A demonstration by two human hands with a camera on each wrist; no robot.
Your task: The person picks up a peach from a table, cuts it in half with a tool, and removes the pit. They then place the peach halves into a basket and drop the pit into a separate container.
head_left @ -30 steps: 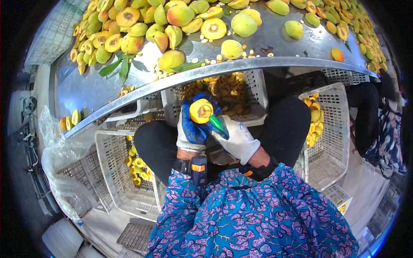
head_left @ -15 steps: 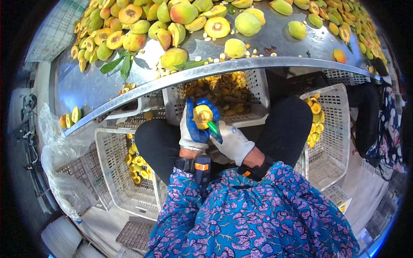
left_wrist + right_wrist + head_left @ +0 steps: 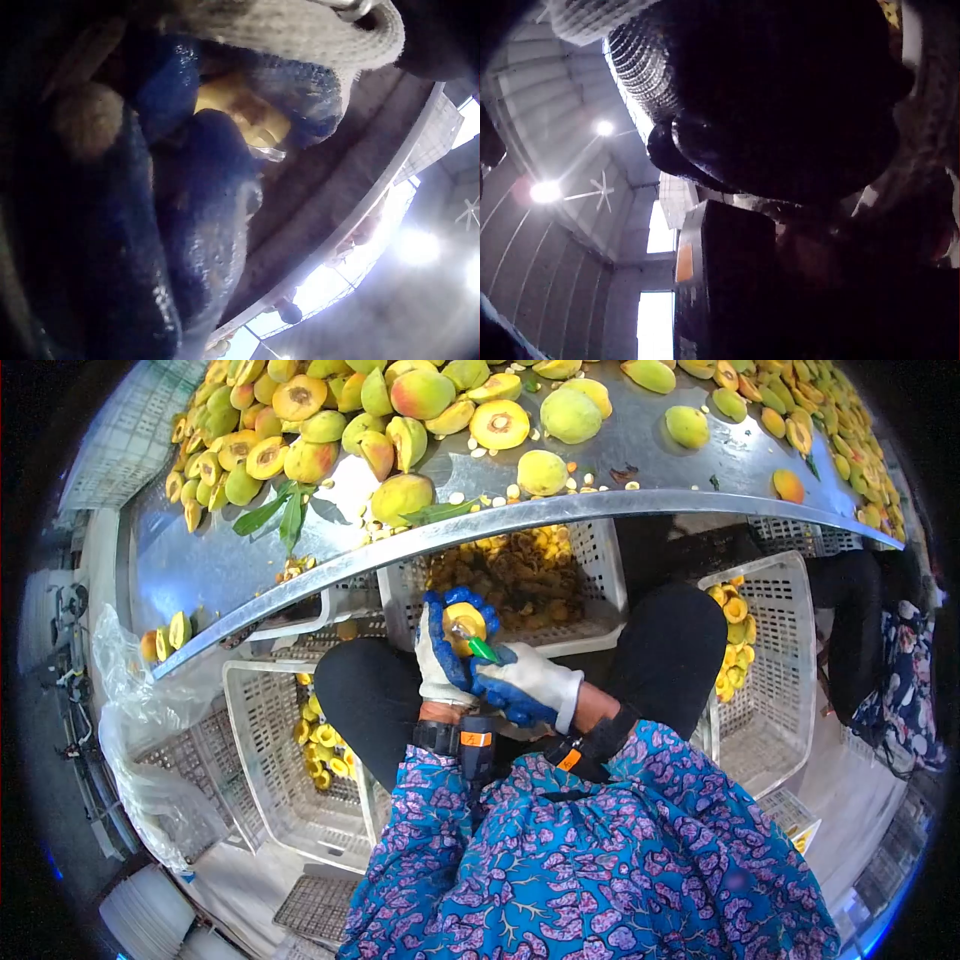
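Head camera view: a seated person in a blue patterned top (image 3: 600, 860) works at a metal table (image 3: 640, 455), both hands gloved in white and blue, held close together over the lap; the left hand (image 3: 436, 658) curls its fingers round a cut yellow fruit (image 3: 462, 622), its cut face turned up toward the camera; the right hand (image 3: 530, 685), just beside it, closes on a green-handled tool (image 3: 483, 651), held against the fruit's near side; in the left wrist view, blue-coated fingers (image 3: 214, 202) bend about the yellow flesh, a shiny sliver (image 3: 270, 154) showing at its edge; the right wrist view is too dark to tell how the fingers lie; just beyond the hands, partly under the table's edge, stands a white crate (image 3: 606, 580) holding brownish and yellow pieces (image 3: 530, 575); yellow fruit pieces (image 3: 322, 750) lie in a crate at left (image 3: 245, 730), and more (image 3: 735, 635) in a crate at right (image 3: 780, 705); on the tabletop, green and yellow fruit (image 3: 330, 428) is heaped, some cut open, with green leaves (image 3: 290, 518) near the edge; at far right, another person's dark-clad leg (image 3: 850, 635) is visible.
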